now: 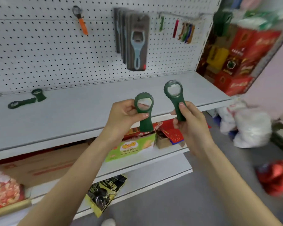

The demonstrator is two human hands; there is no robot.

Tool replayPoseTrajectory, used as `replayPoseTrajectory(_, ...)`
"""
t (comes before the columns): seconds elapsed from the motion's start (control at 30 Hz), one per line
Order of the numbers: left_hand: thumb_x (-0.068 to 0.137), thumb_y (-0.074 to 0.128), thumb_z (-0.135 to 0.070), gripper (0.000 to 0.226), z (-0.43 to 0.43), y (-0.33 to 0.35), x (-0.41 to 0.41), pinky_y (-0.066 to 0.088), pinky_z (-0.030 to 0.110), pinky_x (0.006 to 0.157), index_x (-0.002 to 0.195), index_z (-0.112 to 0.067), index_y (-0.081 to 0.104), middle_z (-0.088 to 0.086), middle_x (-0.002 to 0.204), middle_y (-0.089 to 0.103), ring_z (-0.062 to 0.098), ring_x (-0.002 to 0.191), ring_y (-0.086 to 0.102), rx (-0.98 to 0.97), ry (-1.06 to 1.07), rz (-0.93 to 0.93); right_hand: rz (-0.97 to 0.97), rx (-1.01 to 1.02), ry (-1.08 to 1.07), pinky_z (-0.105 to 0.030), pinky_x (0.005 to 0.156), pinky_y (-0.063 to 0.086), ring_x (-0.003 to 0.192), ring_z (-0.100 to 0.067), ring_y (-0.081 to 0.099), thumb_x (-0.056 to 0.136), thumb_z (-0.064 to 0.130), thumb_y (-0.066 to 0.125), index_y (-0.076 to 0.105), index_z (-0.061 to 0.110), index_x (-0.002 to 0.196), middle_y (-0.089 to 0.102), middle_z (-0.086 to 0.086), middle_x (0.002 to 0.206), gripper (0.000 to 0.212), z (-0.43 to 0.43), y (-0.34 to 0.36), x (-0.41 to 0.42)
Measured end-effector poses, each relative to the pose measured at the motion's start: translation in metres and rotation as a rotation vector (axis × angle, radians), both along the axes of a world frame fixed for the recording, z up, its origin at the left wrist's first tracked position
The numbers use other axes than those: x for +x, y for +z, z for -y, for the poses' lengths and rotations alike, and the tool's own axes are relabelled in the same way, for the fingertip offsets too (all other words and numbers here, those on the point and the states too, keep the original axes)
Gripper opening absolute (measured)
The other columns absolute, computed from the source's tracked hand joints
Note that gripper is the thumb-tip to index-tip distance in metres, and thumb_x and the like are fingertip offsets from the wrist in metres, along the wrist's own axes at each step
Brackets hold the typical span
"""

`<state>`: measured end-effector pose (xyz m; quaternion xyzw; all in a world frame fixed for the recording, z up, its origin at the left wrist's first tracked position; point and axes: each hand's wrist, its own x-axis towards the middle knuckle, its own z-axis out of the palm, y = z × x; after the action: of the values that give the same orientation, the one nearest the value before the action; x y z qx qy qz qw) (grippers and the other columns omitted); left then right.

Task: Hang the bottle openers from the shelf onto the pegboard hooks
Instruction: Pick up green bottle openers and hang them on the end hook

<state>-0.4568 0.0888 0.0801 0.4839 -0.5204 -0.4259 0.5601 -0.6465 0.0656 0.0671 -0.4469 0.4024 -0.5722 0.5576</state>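
Note:
My left hand (124,115) grips a dark green bottle opener (145,111) at its neck, ring end up, in front of the shelf's front edge. My right hand (189,121) holds a second green bottle opener (174,99) by its handle, ring end tilted up and left. Two more green openers (27,98) lie on the grey shelf (88,111) at the far left. The white pegboard (39,46) rises behind the shelf. An orange-handled opener (81,20) hangs on it at upper left.
Carded blue openers (137,41) hang mid-pegboard, and several small coloured openers (185,31) hang on a hook to their right. Red boxes (235,62) stand at the shelf's right end. Snack packs (131,147) fill the lower shelves. White bags (250,128) lie on the floor.

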Motion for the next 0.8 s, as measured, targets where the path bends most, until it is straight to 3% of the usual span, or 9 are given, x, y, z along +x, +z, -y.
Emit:
replayPoseTrajectory(0.17,0.075,0.072,0.009,0.021,0.015,0.029,-0.082,0.059,0.028,0.073,0.088,-0.007,0.069,0.004,0.087,0.074,0.020,0.086,0.071,-0.043,-0.096,0.042,-0.097,-0.117,-0.103,-0.019,0.039,0.028,0.041,-0.011,0.033,0.099,0.022,0.049,0.058,0.019,0.079,0.061,0.004,0.065,0.023,0.000,0.033,-0.078)
replayPoseTrajectory(0.27,0.078,0.070,0.006,0.017,0.025,0.036,-0.110,0.060,0.041,0.072,0.090,-0.006,0.067,0.005,0.087,0.074,0.027,0.088,0.071,-0.014,-0.146,0.044,-0.065,-0.131,-0.146,-0.019,0.041,0.028,0.041,-0.011,0.033,0.100,0.022,0.048,0.058,0.018,0.080,0.062,0.004,0.068,0.022,0.006,0.044,-0.109)
replayPoseTrajectory(0.33,0.083,0.067,0.004,0.020,0.035,0.041,-0.124,0.060,0.042,0.074,0.096,-0.011,0.066,0.005,0.091,0.075,0.025,0.088,0.072,-0.014,-0.201,0.075,-0.029,-0.123,-0.157,-0.019,0.042,0.030,0.042,-0.010,0.035,0.099,0.022,0.049,0.060,0.021,0.080,0.063,0.004,0.069,0.022,0.013,0.047,-0.125)
replayPoseTrajectory(0.5,0.095,0.050,0.002,0.028,0.070,0.054,-0.153,0.057,0.025,0.061,0.114,-0.018,0.051,0.003,0.093,0.075,0.017,0.081,0.074,0.006,-0.364,0.047,0.001,-0.130,-0.178,-0.017,0.043,0.036,0.044,-0.009,0.042,0.099,0.020,0.049,0.063,0.022,0.083,0.064,0.003,0.071,0.021,0.045,0.054,-0.153)
replayPoseTrajectory(0.8,0.100,0.044,-0.007,0.023,0.166,0.094,-0.192,0.059,0.036,0.060,0.122,-0.013,0.039,0.006,0.101,0.074,0.027,0.081,0.073,-0.109,-0.403,-0.021,-0.023,-0.229,-0.087,-0.021,0.064,0.051,0.060,-0.009,0.058,0.100,0.013,0.047,0.066,0.016,0.101,0.068,0.003,0.078,0.019,0.158,0.086,-0.195)
